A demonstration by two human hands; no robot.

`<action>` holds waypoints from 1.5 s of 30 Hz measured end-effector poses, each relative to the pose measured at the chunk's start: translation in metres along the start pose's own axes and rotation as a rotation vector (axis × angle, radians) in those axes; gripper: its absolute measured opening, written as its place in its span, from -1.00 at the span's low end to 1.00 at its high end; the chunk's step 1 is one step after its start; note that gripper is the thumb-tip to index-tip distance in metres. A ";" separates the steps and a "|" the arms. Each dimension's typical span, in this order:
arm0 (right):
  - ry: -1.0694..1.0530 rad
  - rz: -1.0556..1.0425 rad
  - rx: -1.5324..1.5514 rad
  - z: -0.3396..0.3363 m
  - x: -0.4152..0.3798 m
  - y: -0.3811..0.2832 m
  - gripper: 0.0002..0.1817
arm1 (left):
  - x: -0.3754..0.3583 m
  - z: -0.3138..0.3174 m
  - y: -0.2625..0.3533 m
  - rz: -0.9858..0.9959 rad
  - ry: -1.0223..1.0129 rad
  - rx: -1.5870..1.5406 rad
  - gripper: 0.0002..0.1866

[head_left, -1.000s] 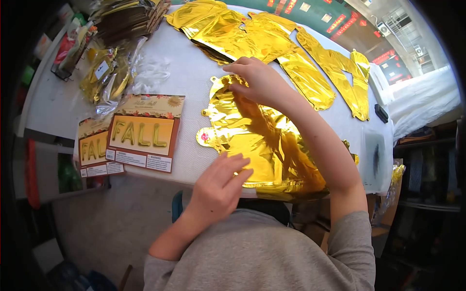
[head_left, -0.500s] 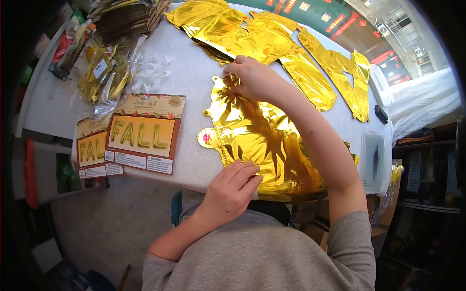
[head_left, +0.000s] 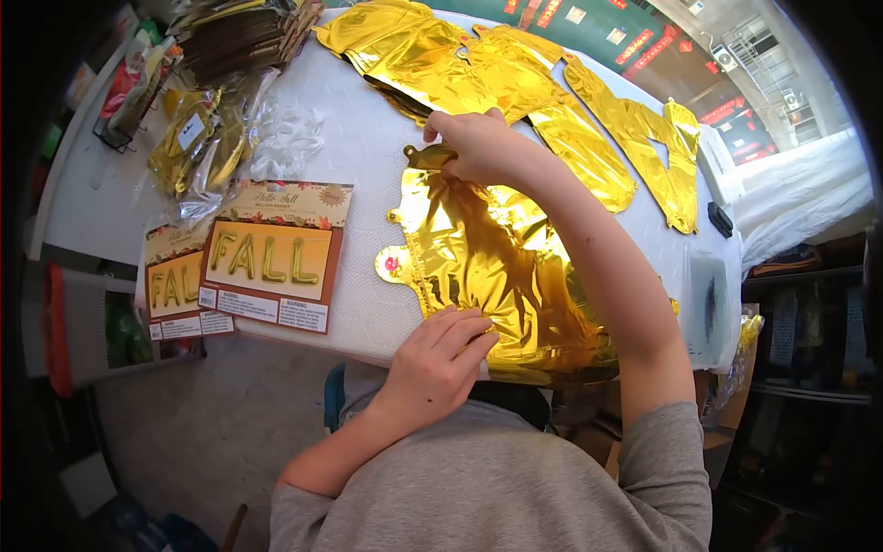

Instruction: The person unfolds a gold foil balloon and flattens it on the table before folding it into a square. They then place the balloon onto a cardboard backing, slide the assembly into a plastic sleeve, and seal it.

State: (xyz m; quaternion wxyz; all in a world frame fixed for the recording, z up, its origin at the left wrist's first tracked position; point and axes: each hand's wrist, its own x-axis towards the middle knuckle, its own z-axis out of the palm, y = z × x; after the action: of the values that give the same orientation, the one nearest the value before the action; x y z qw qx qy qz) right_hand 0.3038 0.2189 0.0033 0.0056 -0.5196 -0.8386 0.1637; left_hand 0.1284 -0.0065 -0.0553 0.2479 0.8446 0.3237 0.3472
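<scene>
A flat gold foil balloon (head_left: 478, 248) lies on the white table in front of me, its tabbed edge to the left. My right hand (head_left: 483, 147) bends over its far edge, thumb and fingers pinching the foil near the upper left corner, which is raised a little. The fingertips are partly hidden. My left hand (head_left: 440, 357) rests on the balloon's near left part, fingers stretched flat over the foil. More gold foil balloons (head_left: 432, 55) lie spread beyond my right hand.
Two FALL balloon banner packages (head_left: 271, 258) overlap on the left. Behind them are a bundle of white string (head_left: 287, 133), clear bags with gold foil (head_left: 189, 147) and a stack of brown cards (head_left: 244, 41). A small black object (head_left: 721, 218) sits at the right edge.
My right hand has shifted slightly, and the foil corner it pinches has lifted and curled, changing the reflections. My left hand stays in place.
</scene>
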 end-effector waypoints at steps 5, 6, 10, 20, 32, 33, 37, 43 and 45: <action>0.108 -0.146 -0.154 -0.013 -0.040 -0.022 -0.74 | -0.002 0.002 -0.003 0.015 -0.002 0.009 -0.59; 0.106 -0.146 -0.155 -0.010 -0.054 -0.023 -0.74 | -0.002 0.002 -0.003 0.027 -0.008 0.009 -0.58; 0.390 -0.487 0.060 0.014 -0.124 -0.029 -0.76 | -0.003 0.002 -0.003 0.020 0.000 0.010 -0.58; 0.463 -0.581 0.127 0.084 -0.175 -0.014 -0.60 | -0.009 0.005 -0.003 0.043 0.033 0.111 -0.60; 0.439 -0.552 0.154 0.087 -0.179 -0.015 -0.58 | -0.032 -0.005 -0.022 -0.019 0.348 0.139 -0.30; 0.440 -0.553 0.156 0.087 -0.179 -0.015 -0.58 | -0.030 -0.006 -0.020 -0.060 0.366 0.131 -0.33; 0.450 -0.572 0.146 0.085 -0.179 -0.016 -0.61 | -0.026 -0.017 -0.014 -0.083 0.242 0.220 -0.52; 0.431 -0.613 0.179 0.079 -0.180 -0.016 -0.58 | -0.028 -0.015 -0.017 -0.079 0.215 0.207 -0.67; 0.426 -0.629 0.176 0.078 -0.181 -0.016 -0.57 | -0.028 -0.016 -0.019 -0.073 0.209 0.206 -0.67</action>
State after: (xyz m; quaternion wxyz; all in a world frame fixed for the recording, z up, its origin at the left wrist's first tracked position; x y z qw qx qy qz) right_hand 0.3591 0.0339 -0.0370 0.2741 -0.2570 -0.9197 0.1139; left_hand 0.0941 -0.0115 -0.0693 0.1376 0.8125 0.4121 0.3888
